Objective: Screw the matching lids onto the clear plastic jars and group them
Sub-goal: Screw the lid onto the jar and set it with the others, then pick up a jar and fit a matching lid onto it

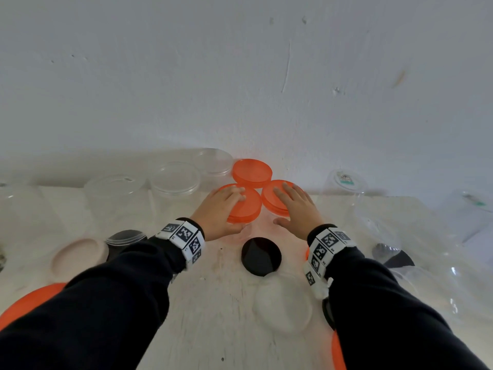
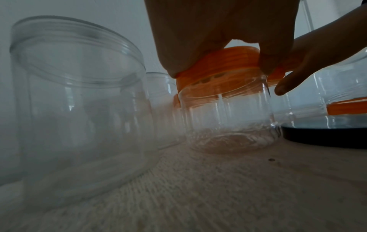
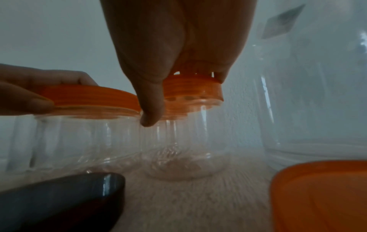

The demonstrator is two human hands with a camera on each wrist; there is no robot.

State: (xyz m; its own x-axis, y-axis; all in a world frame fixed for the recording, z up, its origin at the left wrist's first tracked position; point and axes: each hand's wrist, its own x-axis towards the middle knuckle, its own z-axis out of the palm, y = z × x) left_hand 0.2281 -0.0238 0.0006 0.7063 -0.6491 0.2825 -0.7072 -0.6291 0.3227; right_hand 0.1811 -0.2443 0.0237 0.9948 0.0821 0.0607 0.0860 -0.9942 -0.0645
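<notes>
Clear plastic jars with round orange screw lids (image 1: 244,204) stand grouped at table's far centre; left hand (image 1: 220,213) and right hand (image 1: 296,209) each clasp one lid; grouping judged under way; loose flat black lid (image 1: 261,256) awaits matching next.

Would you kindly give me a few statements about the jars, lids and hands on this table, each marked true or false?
1. Three jars with orange lids stand close together near the wall. True: the far one is untouched, and each hand rests on one of the two nearer ones.
2. The left hand holds a black lid. False: it rests on the left orange lid.
3. The right hand lies on the right orange lid. True.
4. The black lid is screwed onto a jar. False: it lies loose on the table, nearer the person than the hands.
5. All the clear jars are closed. False: an open jar stands left of the left hand.
</notes>
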